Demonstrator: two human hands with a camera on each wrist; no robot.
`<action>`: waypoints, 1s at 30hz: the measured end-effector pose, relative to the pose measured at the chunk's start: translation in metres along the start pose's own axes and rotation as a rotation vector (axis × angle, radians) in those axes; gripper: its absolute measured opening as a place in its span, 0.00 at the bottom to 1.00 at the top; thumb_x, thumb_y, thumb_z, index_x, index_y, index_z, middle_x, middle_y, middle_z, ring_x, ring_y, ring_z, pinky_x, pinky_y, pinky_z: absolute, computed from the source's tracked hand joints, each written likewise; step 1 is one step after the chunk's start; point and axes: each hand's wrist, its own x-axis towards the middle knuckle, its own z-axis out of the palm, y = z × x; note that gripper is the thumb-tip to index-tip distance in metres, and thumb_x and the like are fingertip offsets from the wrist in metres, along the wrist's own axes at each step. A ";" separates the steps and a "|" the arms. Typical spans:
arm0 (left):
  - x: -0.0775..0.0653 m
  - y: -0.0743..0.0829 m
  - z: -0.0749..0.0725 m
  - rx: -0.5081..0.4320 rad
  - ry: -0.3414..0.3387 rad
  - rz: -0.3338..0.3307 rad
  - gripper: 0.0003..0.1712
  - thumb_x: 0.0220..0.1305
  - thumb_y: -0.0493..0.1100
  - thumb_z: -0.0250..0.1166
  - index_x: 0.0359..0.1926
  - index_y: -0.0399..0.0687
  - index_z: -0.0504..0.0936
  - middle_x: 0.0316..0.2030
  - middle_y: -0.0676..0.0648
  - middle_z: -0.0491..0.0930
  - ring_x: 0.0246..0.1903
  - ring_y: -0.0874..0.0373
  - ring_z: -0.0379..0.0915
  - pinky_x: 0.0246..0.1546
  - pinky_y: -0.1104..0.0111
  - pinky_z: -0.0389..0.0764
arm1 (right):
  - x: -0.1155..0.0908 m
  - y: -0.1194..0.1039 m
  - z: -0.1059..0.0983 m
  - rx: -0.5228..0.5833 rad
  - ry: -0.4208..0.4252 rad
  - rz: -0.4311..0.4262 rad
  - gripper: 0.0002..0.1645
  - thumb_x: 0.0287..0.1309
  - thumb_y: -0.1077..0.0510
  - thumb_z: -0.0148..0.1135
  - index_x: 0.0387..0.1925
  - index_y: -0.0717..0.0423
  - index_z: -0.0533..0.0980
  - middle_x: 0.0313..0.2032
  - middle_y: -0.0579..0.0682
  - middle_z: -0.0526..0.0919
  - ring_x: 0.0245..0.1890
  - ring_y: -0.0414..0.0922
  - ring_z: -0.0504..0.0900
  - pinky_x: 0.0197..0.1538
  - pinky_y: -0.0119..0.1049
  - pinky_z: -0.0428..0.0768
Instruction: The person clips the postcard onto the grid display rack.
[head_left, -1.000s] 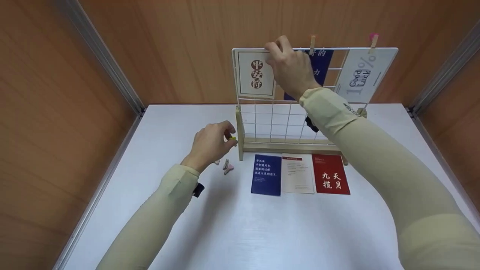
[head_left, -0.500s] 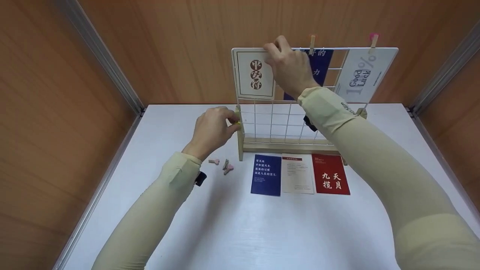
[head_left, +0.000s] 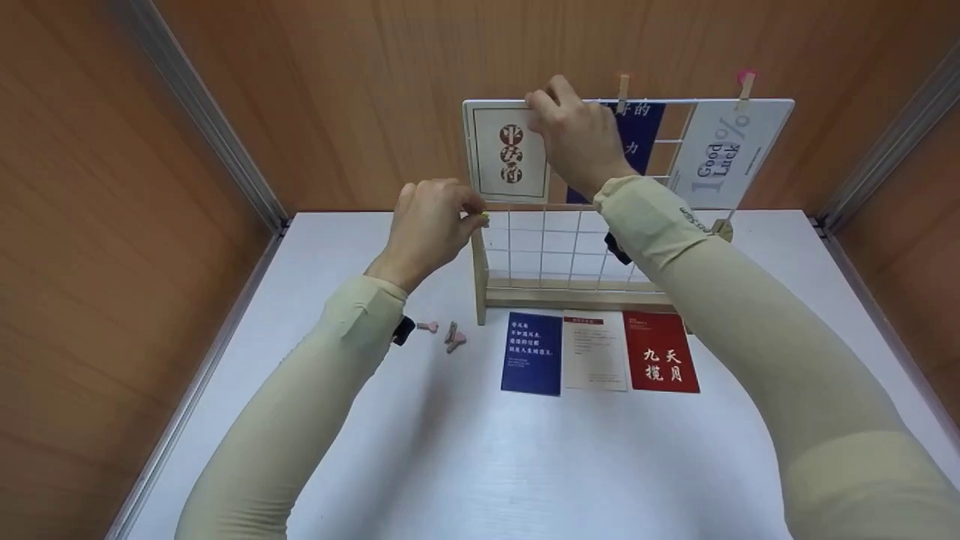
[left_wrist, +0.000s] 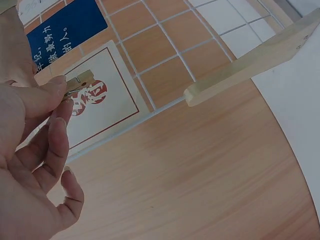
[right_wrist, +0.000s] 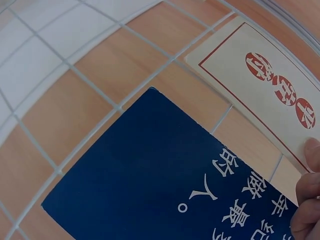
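Note:
A white card with three red round characters (head_left: pixel 511 180) lies against the upper left of a white wire grid rack (head_left: pixel 544 240). My right hand (head_left: pixel 581 139) pinches this card at its upper right corner, by the rack's top bar. Between thumb and index finger my left hand (head_left: pixel 431 225) pinches a small wooden clothespin (left_wrist: pixel 79 85), whose yellow bit shows in the head view. The left hand is beside the rack's left post, below the card. In the left wrist view the clothespin overlaps the card's red characters. The right wrist view shows the right fingertips (right_wrist: pixel 312 155) at the card's edge.
A blue card (head_left: pixel 637 142) and a "Good Luck" card (head_left: pixel 712 161) hang clipped on the rack. Before its wooden base (head_left: pixel 577 298) lie a blue card (head_left: pixel 531 352), a cream card (head_left: pixel 595 356) and a red card (head_left: pixel 661 352). Loose pink-trimmed clothespins (head_left: pixel 454 337) lie left.
My left hand has risen from near the table with the clothespin, up along the rack's left post toward the card. The right hand stays at the card's corner.

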 end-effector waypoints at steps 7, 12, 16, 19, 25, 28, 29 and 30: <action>0.020 0.007 -0.012 0.083 0.061 0.078 0.07 0.62 0.42 0.72 0.39 0.45 0.91 0.39 0.48 0.87 0.41 0.54 0.77 0.42 0.56 0.64 | -0.001 0.002 0.000 0.012 -0.014 0.028 0.15 0.72 0.60 0.54 0.54 0.63 0.76 0.46 0.60 0.77 0.27 0.53 0.81 0.34 0.42 0.83; 0.031 0.010 -0.021 0.138 0.083 0.126 0.08 0.63 0.41 0.71 0.40 0.44 0.90 0.42 0.47 0.86 0.43 0.53 0.76 0.43 0.56 0.64 | -0.002 0.002 0.002 0.013 -0.012 0.031 0.14 0.72 0.60 0.55 0.52 0.63 0.77 0.45 0.60 0.77 0.26 0.53 0.81 0.34 0.42 0.83; 0.040 0.010 -0.027 0.146 0.090 0.144 0.08 0.63 0.41 0.70 0.41 0.44 0.90 0.42 0.46 0.86 0.44 0.53 0.76 0.44 0.55 0.63 | -0.002 0.001 0.002 0.019 -0.012 0.040 0.13 0.71 0.60 0.55 0.51 0.63 0.77 0.45 0.59 0.77 0.26 0.52 0.81 0.34 0.43 0.82; 0.048 0.009 -0.032 0.133 0.099 0.159 0.08 0.63 0.41 0.70 0.41 0.43 0.90 0.41 0.46 0.86 0.44 0.53 0.76 0.44 0.56 0.62 | 0.000 0.001 0.002 0.021 -0.008 0.044 0.13 0.71 0.60 0.55 0.51 0.63 0.78 0.44 0.59 0.77 0.26 0.52 0.81 0.34 0.43 0.82; 0.063 0.006 -0.040 0.109 0.132 0.186 0.06 0.63 0.40 0.70 0.38 0.42 0.90 0.36 0.47 0.85 0.41 0.53 0.76 0.43 0.57 0.61 | 0.001 -0.003 0.005 0.011 -0.001 0.034 0.13 0.71 0.60 0.56 0.51 0.63 0.78 0.44 0.60 0.78 0.27 0.53 0.82 0.34 0.43 0.83; 0.069 0.005 -0.044 0.111 0.146 0.195 0.06 0.63 0.40 0.70 0.37 0.42 0.90 0.35 0.47 0.86 0.40 0.52 0.76 0.44 0.57 0.61 | 0.002 -0.004 0.006 0.002 -0.002 0.032 0.12 0.71 0.61 0.56 0.50 0.63 0.78 0.44 0.60 0.78 0.28 0.53 0.82 0.35 0.43 0.83; 0.071 0.005 -0.045 0.111 0.145 0.196 0.06 0.63 0.39 0.70 0.37 0.42 0.90 0.35 0.47 0.86 0.40 0.52 0.76 0.44 0.57 0.61 | 0.002 -0.005 0.006 -0.002 -0.001 0.031 0.12 0.71 0.61 0.56 0.50 0.63 0.78 0.44 0.59 0.78 0.28 0.53 0.83 0.35 0.43 0.83; 0.073 0.005 -0.046 0.112 0.140 0.193 0.06 0.63 0.40 0.69 0.37 0.42 0.90 0.36 0.47 0.86 0.40 0.52 0.76 0.44 0.57 0.60 | 0.002 -0.005 0.006 -0.002 -0.003 0.035 0.12 0.71 0.61 0.56 0.50 0.63 0.78 0.44 0.59 0.78 0.28 0.53 0.82 0.35 0.43 0.83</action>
